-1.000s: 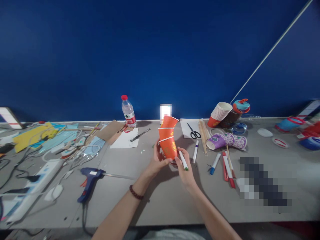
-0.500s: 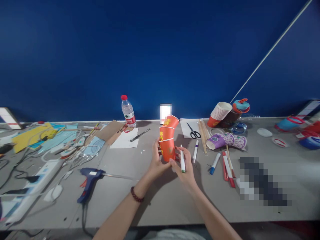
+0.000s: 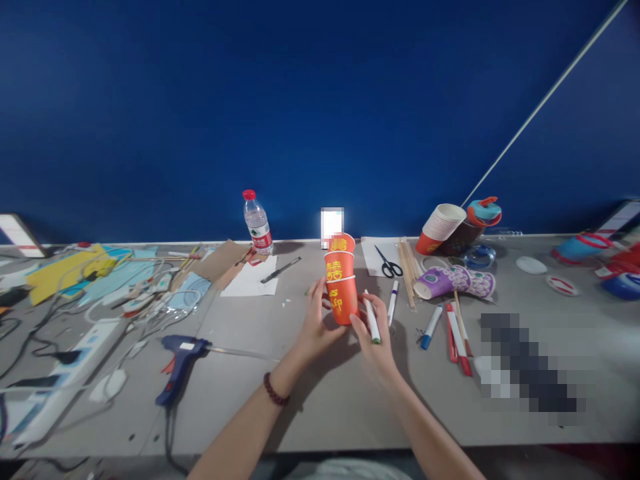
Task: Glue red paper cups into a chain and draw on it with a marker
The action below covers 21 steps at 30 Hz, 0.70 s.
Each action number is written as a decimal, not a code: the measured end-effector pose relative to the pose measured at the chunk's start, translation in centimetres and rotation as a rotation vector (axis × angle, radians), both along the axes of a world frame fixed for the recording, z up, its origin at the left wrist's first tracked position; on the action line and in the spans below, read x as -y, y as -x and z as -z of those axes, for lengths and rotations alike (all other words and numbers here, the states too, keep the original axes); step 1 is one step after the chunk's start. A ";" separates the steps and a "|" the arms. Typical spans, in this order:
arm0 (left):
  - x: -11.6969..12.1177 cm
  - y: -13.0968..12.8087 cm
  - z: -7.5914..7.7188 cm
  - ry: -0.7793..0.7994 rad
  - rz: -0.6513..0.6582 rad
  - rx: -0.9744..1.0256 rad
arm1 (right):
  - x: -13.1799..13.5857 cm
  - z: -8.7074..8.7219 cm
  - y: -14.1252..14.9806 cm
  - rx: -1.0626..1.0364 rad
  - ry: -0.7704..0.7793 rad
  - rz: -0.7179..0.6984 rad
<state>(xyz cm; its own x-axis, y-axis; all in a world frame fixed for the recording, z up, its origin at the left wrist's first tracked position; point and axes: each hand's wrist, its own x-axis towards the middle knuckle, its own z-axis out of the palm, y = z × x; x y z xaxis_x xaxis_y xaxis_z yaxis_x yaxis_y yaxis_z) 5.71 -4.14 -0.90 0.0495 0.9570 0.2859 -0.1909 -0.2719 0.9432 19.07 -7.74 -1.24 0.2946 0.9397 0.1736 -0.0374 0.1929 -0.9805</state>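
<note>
Three orange-red paper cups (image 3: 342, 299) with yellow lettering form a joined column, slightly bent at the top, held upright over the table. Around the lowest cup's left side and base, my left hand (image 3: 316, 333) is closed. On the other side my right hand (image 3: 379, 347) grips a white marker (image 3: 373, 320) with a green end, its thumb touching the cup's base. Just beyond the right fingers lies a marker with a purple end (image 3: 393, 303).
A blue glue gun (image 3: 181, 363) and a power strip (image 3: 70, 383) with cables lie left. Behind stand a water bottle (image 3: 258, 223) and a stack of cups (image 3: 441, 230). Scissors (image 3: 389, 262), wooden sticks (image 3: 407, 273), a purple cup piece (image 3: 453, 283) and several markers lie right.
The cup column has turned in my hands, so more yellow lettering faces me and its bend looks smaller. The marker in my right hand has shifted slightly right and tilted.
</note>
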 end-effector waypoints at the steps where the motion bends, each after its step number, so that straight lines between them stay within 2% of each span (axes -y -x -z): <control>1: 0.0 0.0 0.0 0.001 -0.015 0.016 | 0.0 0.0 0.0 -0.004 0.001 -0.001; 5: -0.1 0.0 0.0 -0.004 -0.080 0.026 | 0.1 -0.5 0.0 -0.018 -0.007 -0.045; 9: -0.1 0.3 0.3 -0.060 -0.142 -0.103 | 0.4 -1.0 0.2 0.004 -0.011 -0.104; 12: 0.0 0.3 0.5 -0.096 -0.168 -0.145 | 0.4 -0.9 0.2 0.025 0.002 -0.085; 18: 0.3 0.2 0.0 -0.112 -0.133 -0.034 | 0.1 -0.5 -0.2 -0.088 0.055 -0.010; 21: -0.3 0.3 -0.3 -0.043 -0.119 0.075 | 0.1 -0.4 -0.5 -0.098 0.039 -0.004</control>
<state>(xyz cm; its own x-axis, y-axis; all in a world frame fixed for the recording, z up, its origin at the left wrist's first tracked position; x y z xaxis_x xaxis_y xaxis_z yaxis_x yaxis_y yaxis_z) 5.43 -3.86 -0.57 -0.0862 0.9416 0.3256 -0.2248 -0.3368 0.9143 19.53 -7.80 -0.82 0.3047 0.9464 0.1074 -0.1343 0.1544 -0.9788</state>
